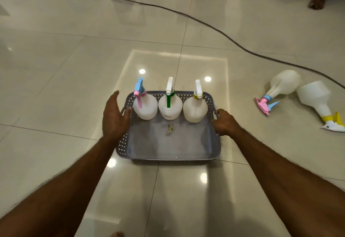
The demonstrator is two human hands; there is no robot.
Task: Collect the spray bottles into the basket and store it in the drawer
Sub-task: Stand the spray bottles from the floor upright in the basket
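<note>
Three spray bottles stand upright along the far wall of a grey basket at the centre of the frame, on a tiled floor. The right hand grips the basket's right rim, while the left hand hovers with fingers spread by its left rim. Two more bottles lie tipped over at right, uncollected; no drawer is visible.

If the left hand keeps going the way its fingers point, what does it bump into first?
Probably the bottle with the pink trigger, standing at the left end of the basket. The left hand is open over the basket's left rim, fingertips very near that bottle. Depth is hard to judge from one view.
</note>
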